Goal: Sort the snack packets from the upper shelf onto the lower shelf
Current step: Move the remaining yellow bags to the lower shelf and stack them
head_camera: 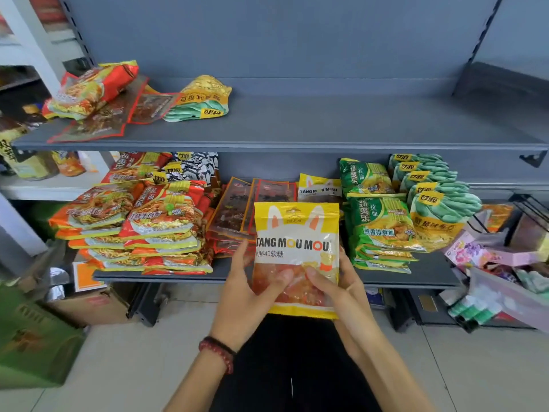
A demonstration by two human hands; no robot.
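We pinch the gummy packet (297, 257) upright, both hands: left hand (252, 292), right hand (335, 289); matching packet (319, 190) straight behind on lower shelf (416, 276).

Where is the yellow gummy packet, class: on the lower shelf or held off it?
Held off it: the left hand and right hand grip the gummy packet upright before the lower shelf.

Bright, even light; soft shadow beneath the grey metal upper shelf (326, 120); picture edges beyond it bow and blur.
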